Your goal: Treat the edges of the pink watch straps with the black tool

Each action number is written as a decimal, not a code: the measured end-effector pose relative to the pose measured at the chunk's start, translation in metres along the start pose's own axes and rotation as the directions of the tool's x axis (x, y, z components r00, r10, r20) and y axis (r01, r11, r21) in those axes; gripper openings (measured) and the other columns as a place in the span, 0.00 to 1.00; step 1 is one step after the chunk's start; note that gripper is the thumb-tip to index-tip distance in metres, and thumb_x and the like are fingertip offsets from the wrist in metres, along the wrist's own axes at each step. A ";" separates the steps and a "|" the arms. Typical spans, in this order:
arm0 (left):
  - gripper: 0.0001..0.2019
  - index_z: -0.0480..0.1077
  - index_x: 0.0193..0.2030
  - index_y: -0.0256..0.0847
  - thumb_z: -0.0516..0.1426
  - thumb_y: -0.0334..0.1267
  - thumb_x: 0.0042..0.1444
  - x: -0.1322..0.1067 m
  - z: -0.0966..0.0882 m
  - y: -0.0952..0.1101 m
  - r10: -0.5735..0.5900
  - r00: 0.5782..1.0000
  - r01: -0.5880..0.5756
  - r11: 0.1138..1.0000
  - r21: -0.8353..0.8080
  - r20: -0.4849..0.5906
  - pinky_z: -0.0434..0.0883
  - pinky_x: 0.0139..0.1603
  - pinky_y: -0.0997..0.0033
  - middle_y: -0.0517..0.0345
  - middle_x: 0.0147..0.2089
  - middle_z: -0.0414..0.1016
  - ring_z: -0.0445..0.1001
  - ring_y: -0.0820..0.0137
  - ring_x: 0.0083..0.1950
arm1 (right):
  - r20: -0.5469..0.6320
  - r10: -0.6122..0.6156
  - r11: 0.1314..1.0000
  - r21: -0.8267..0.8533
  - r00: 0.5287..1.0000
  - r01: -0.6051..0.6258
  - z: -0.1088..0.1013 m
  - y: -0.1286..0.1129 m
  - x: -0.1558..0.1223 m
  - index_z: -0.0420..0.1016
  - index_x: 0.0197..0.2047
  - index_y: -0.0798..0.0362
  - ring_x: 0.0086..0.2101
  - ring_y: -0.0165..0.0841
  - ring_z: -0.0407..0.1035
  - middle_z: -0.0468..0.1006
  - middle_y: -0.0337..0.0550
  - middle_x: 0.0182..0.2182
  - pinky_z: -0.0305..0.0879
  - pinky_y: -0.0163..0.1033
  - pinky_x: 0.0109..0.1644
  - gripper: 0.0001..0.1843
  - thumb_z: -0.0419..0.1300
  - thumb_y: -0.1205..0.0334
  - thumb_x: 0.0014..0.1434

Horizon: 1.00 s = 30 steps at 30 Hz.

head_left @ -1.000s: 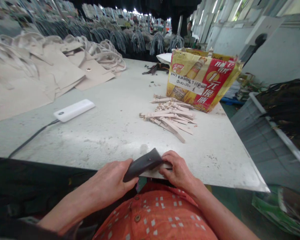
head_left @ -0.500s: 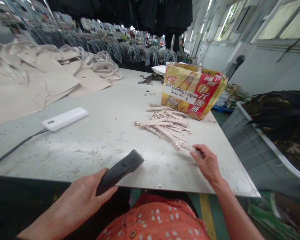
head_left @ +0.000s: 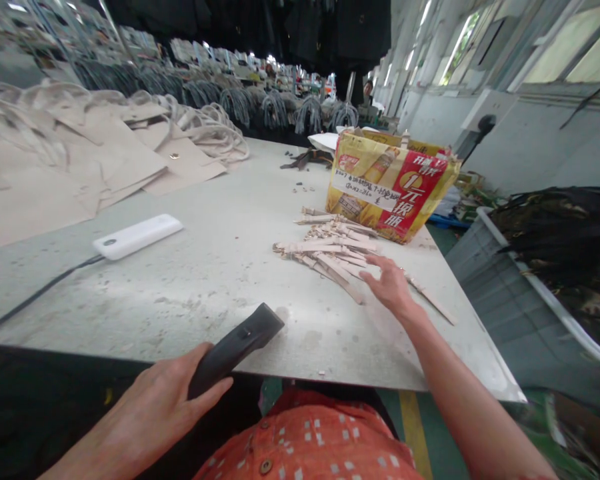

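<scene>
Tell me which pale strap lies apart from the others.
The strap right of the right hand; the others lie heaped in one pile.

Dark tool (head_left: 235,350): matte, slim, held tilted, lower centre of frame.
Beige straps (head_left: 325,250): overlapping heap, centre right.
Stray strap (head_left: 430,300): lying alone, right of heap.
</scene>
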<state>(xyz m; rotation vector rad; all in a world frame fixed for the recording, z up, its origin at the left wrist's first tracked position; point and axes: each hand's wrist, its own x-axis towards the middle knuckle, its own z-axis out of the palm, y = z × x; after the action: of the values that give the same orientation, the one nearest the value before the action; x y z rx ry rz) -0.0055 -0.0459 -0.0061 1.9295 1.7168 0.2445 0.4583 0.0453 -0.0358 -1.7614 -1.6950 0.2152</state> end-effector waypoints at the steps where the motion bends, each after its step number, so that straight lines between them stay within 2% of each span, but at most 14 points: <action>1: 0.21 0.84 0.42 0.54 0.60 0.66 0.61 -0.001 -0.001 0.005 -0.021 0.999 0.020 1.000 0.019 0.033 0.84 0.47 0.49 0.47 0.39 0.98 0.99 0.40 0.44 | 0.061 -0.050 0.999 0.013 0.997 0.049 0.009 -0.017 0.008 0.88 0.75 0.49 0.65 0.51 0.88 0.89 0.54 0.72 0.90 0.63 0.72 0.25 0.78 0.44 0.87; 4: 0.25 0.83 0.44 0.53 0.58 0.69 0.60 -0.004 -0.002 0.016 -0.068 0.992 0.062 0.996 0.059 0.107 0.85 0.50 0.48 0.44 0.44 0.99 0.99 0.38 0.50 | 0.139 -0.120 0.992 0.043 0.983 0.115 0.028 -0.058 0.024 0.86 0.78 0.48 0.66 0.51 0.88 0.87 0.54 0.75 0.92 0.63 0.71 0.26 0.78 0.46 0.88; 7: 0.25 0.83 0.47 0.53 0.58 0.69 0.61 -0.009 -0.001 0.017 -0.075 0.990 0.068 0.996 0.063 0.119 0.85 0.50 0.50 0.46 0.45 1.00 1.00 0.39 0.51 | 0.187 -0.142 0.989 0.056 0.972 0.134 0.035 -0.079 0.032 0.86 0.78 0.49 0.66 0.52 0.88 0.87 0.55 0.75 0.92 0.63 0.71 0.27 0.78 0.46 0.87; 13: 0.24 0.83 0.47 0.54 0.59 0.69 0.61 -0.011 0.004 0.007 -0.100 0.991 0.093 0.992 0.084 0.093 0.86 0.50 0.50 0.47 0.42 0.99 0.99 0.39 0.50 | 0.227 -0.091 0.996 0.042 0.970 0.084 0.028 -0.089 0.056 0.87 0.76 0.49 0.65 0.51 0.88 0.88 0.54 0.73 0.92 0.61 0.70 0.25 0.78 0.45 0.88; 14: 0.25 0.82 0.46 0.54 0.58 0.70 0.61 -0.011 0.004 0.007 -0.104 0.990 0.096 0.992 0.086 0.099 0.86 0.50 0.50 0.47 0.42 0.99 0.99 0.39 0.49 | 0.227 -0.076 0.997 0.037 0.971 0.070 0.025 -0.088 0.059 0.89 0.73 0.49 0.62 0.50 0.89 0.90 0.52 0.70 0.92 0.59 0.68 0.21 0.78 0.47 0.87; 16: 0.25 0.81 0.45 0.54 0.57 0.70 0.60 -0.011 0.004 0.009 -0.109 0.988 0.101 0.992 0.081 0.109 0.85 0.50 0.49 0.45 0.42 0.98 0.99 0.39 0.49 | 0.230 -0.041 0.998 0.058 0.972 0.028 0.018 -0.083 0.060 0.94 0.61 0.50 0.53 0.46 0.90 0.95 0.49 0.58 0.89 0.51 0.61 0.10 0.79 0.57 0.82; 17: 0.25 0.80 0.45 0.54 0.56 0.70 0.59 -0.011 0.004 0.010 -0.108 0.988 0.101 0.992 0.073 0.107 0.85 0.51 0.48 0.45 0.42 0.98 0.99 0.38 0.49 | 0.235 -0.021 0.996 0.093 0.972 0.000 0.015 -0.079 0.056 0.95 0.55 0.50 0.49 0.45 0.89 0.96 0.46 0.51 0.87 0.48 0.58 0.05 0.78 0.62 0.78; 18: 0.26 0.80 0.45 0.54 0.55 0.70 0.60 -0.012 0.004 0.011 -0.107 0.989 0.101 0.993 0.062 0.101 0.85 0.51 0.48 0.45 0.43 0.98 0.99 0.39 0.49 | 0.244 -0.007 0.989 0.146 0.970 -0.030 0.013 -0.074 0.049 0.96 0.50 0.49 0.45 0.44 0.88 0.96 0.45 0.45 0.84 0.46 0.55 0.05 0.77 0.67 0.73; 20: 0.26 0.81 0.46 0.54 0.55 0.70 0.60 -0.013 0.003 0.013 -0.110 0.990 0.107 0.993 0.044 0.090 0.84 0.51 0.48 0.46 0.43 0.98 0.98 0.39 0.50 | 0.274 -0.006 0.958 0.277 0.962 -0.073 0.014 -0.062 0.024 0.98 0.49 0.49 0.41 0.42 0.86 0.95 0.42 0.40 0.81 0.45 0.51 0.09 0.76 0.67 0.68; 23: 0.25 0.82 0.47 0.54 0.57 0.69 0.60 -0.015 0.001 0.014 -0.113 0.986 0.110 0.993 0.034 0.120 0.83 0.50 0.50 0.48 0.42 0.98 0.98 0.40 0.50 | 0.337 -0.105 0.917 0.396 0.936 -0.040 0.021 -0.044 -0.030 0.99 0.53 0.48 0.41 0.41 0.85 0.96 0.44 0.44 0.81 0.44 0.51 0.12 0.77 0.65 0.68; 26: 0.26 0.81 0.46 0.54 0.55 0.69 0.60 -0.015 -0.001 0.016 -0.124 0.982 0.116 0.991 0.065 0.144 0.83 0.52 0.48 0.46 0.43 0.98 0.98 0.38 0.51 | 0.375 -0.190 0.928 0.369 0.907 0.042 0.028 -0.035 -0.079 0.99 0.56 0.47 0.48 0.44 0.88 0.95 0.46 0.48 0.83 0.47 0.57 0.17 0.76 0.71 0.67; 28: 0.27 0.81 0.48 0.52 0.54 0.70 0.60 -0.015 -0.001 0.020 -0.142 0.977 0.127 0.987 0.097 0.158 0.83 0.53 0.46 0.43 0.44 0.98 0.98 0.36 0.52 | 0.371 -0.211 0.940 0.330 0.904 0.084 0.031 -0.034 -0.098 0.98 0.57 0.47 0.52 0.46 0.89 0.95 0.48 0.51 0.85 0.49 0.62 0.19 0.76 0.74 0.68; 30: 0.28 0.81 0.50 0.51 0.54 0.69 0.60 -0.013 -0.002 0.025 -0.144 0.971 0.125 0.986 0.108 0.192 0.84 0.54 0.47 0.42 0.46 0.98 0.98 0.37 0.52 | 0.356 -0.217 0.947 0.301 0.909 0.109 0.034 -0.037 -0.106 0.98 0.60 0.47 0.56 0.49 0.89 0.94 0.51 0.54 0.85 0.53 0.66 0.19 0.78 0.72 0.70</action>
<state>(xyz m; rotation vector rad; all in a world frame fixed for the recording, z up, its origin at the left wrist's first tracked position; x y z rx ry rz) 0.0127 -0.0589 0.0111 1.8253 1.7423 -0.0798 0.3945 -0.0452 -0.0756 -1.4230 -1.9668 0.7283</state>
